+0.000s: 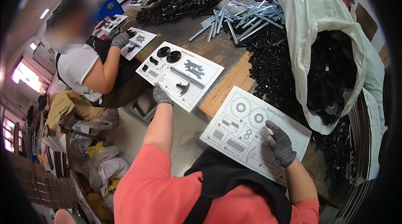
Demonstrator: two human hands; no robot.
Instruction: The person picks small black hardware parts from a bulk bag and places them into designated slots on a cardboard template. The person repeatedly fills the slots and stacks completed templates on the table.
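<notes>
My left hand (162, 95), in a grey glove, grips the near edge of a white printed card (172, 87). On that card lie two black discs (168, 54), flat silver wrenches (194, 69), a grey metal rod (181, 76), a black hammer-head-shaped piece (182, 89) and small black parts (153, 61). Over a second printed card (230, 134), close to my body, rests my gloved right hand (280, 145). Its fingers are apart, with nothing seen in them. Line drawings of discs, bolts and wrenches show on this card, and no parts are seen on it.
Shiny metal rods (247, 17) and heaps of black parts (268, 71) cover the far table. A white woven sack (299, 19) of black pieces stands at right. Left, a gloved co-worker (90, 65) handles another card (140, 39). Plastic bags (104, 165) lie on the floor.
</notes>
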